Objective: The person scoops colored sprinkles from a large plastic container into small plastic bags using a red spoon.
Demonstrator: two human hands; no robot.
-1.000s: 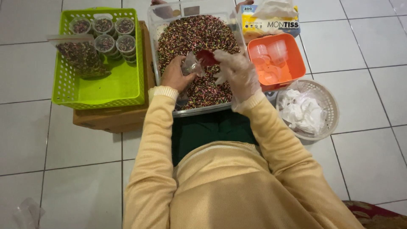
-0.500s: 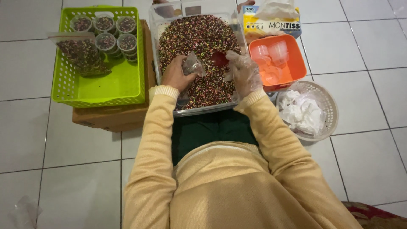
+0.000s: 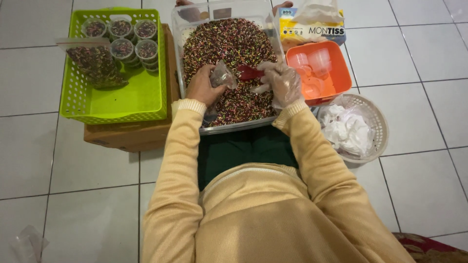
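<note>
A clear tub (image 3: pixel 181 58) full of multicoloured sprinkles sits in front of me. My left hand (image 3: pixel 204 87) holds a small clear plastic cup (image 3: pixel 223 76) tilted over the sprinkles. My right hand (image 3: pixel 282 83), in a thin clear glove, grips a red scoop (image 3: pixel 249 73) whose head points at the cup's mouth. Both hands hover just above the sprinkles near the tub's middle.
A green basket (image 3: pixel 117 97) on a cardboard box (image 3: pixel 126 136) at left holds several filled cups and a bag of sprinkles. An orange bin (image 3: pixel 336 73) with empty cups, a tissue box (image 3: pixel 312 29) and a white basket (image 3: pixel 375 122) of crumpled plastic stand at right.
The red scoop moved away from the cup to the right half a second ago, and now it is back close to the cup's mouth. The left hand stays in place.
</note>
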